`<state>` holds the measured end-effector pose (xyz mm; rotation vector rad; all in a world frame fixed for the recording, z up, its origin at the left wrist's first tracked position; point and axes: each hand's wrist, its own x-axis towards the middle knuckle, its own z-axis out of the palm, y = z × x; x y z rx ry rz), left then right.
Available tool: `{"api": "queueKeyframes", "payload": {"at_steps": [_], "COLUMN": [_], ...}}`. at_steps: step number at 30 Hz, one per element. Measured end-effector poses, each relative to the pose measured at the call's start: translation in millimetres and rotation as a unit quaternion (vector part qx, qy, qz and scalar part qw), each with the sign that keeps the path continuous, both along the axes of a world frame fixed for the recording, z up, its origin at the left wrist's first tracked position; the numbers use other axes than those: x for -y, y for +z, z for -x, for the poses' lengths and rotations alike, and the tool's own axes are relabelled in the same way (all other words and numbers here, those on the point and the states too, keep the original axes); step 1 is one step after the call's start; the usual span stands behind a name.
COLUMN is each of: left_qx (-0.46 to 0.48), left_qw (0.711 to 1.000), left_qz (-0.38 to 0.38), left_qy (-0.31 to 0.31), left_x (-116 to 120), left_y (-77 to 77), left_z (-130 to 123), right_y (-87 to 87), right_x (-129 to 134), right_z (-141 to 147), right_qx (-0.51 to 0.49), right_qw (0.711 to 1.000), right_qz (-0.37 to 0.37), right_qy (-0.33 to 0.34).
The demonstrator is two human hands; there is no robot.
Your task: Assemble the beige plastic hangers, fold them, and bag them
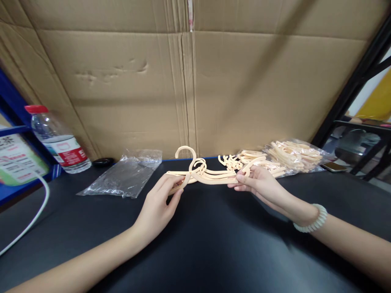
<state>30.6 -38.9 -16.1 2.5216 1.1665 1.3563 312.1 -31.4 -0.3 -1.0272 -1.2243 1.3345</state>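
Observation:
A cream plastic hanger (214,180) with a curved hook at its top is held just above the black table, near the middle of the view. My left hand (161,201) pinches its left arm between thumb and fingers. At the other end, the fingers of my right hand (259,185) are closed round the right arm of the hanger. More cream hangers (201,163) lie right behind it, partly hidden by it. Small cream hooks (230,162) lie in a pile behind my right hand, beside other cream parts (252,155).
A clear plastic bag (122,175) lies flat at the left on the black table (195,244). Beyond it stand a red-capped bottle (62,140) and a black object (103,162). A filled bag (296,154) and a phone (334,167) are at the right. Cardboard (122,81) rises behind.

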Motion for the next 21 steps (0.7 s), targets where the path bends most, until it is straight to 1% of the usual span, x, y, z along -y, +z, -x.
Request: {"api": "queueKeyframes", "payload": {"at_steps": [6, 9, 12, 15, 18, 20, 21], "left_qx": [0.015, 0.031, 0.034, 0.04, 0.025, -0.005, -0.019], "left_qw": [1.0, 0.999, 0.999, 0.998, 0.998, 0.998, 0.997], "left_qz": [0.021, 0.034, 0.039, 0.038, 0.04, 0.044, 0.047], "left_qy": [-0.003, -0.007, 0.007, 0.022, 0.034, 0.048, 0.053], "left_x": [0.1, 0.0, -1.4, -3.7, -6.0, -7.1, -7.3], "left_y": [-1.1, -0.6, -1.3, -1.4, 1.6, 5.2, 7.2], "left_z": [0.5, 0.3, 0.7, 1.9, 4.7, 7.5, 8.9], "right_y": [1.0, 4.2, 9.3, 16.6, 23.9, 27.0, 27.7], "right_x": [1.3, 0.7, -4.3, -12.0, -19.1, -23.1, -25.0], "right_z": [0.2, -3.3, -12.9, -28.0, -44.5, -54.1, -58.2], "right_qx": [0.004, 0.013, -0.015, -0.021, 0.035, 0.109, 0.157], "right_qw": [1.0, 0.999, 0.998, 0.997, 0.997, 0.99, 0.981], "right_qz": [-0.005, -0.029, -0.054, -0.062, -0.053, -0.047, -0.051], "right_qy": [0.01, 0.007, 0.004, 0.026, 0.048, 0.08, 0.104]}}
